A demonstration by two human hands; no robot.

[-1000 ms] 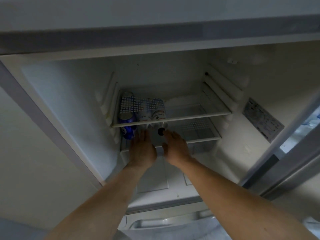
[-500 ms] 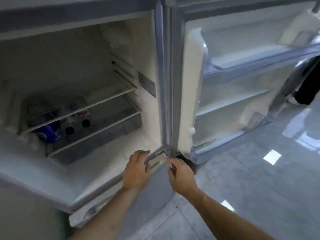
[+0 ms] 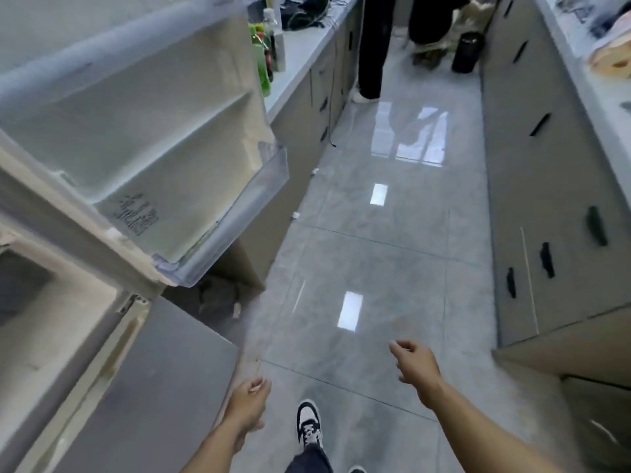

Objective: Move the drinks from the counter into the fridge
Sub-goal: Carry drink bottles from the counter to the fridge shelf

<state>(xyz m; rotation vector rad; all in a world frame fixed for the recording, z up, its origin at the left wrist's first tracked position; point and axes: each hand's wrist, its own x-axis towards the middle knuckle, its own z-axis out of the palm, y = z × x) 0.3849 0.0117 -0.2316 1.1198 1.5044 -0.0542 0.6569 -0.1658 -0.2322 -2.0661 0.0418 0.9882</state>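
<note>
The open fridge door (image 3: 143, 138) fills the upper left, its clear shelf bins empty. Behind its edge, several drink bottles (image 3: 264, 52) with green and clear bodies stand on the left counter (image 3: 300, 52). My left hand (image 3: 247, 406) hangs low beside the lower fridge front, fingers loosely curled, holding nothing. My right hand (image 3: 415, 363) is out over the floor, fingers relaxed and empty. The fridge's inside shelves are out of view.
A grey tiled floor aisle (image 3: 392, 233) runs between cabinets on the left and drawer units (image 3: 546, 199) on the right. Another person's legs (image 3: 372, 49) stand far up the aisle near a black canister (image 3: 467, 52). My shoe (image 3: 309, 426) is on the floor.
Both hands left the fridge shelf and its cans, dropped and came apart. My view swung right from the fridge interior to the aisle and counter.
</note>
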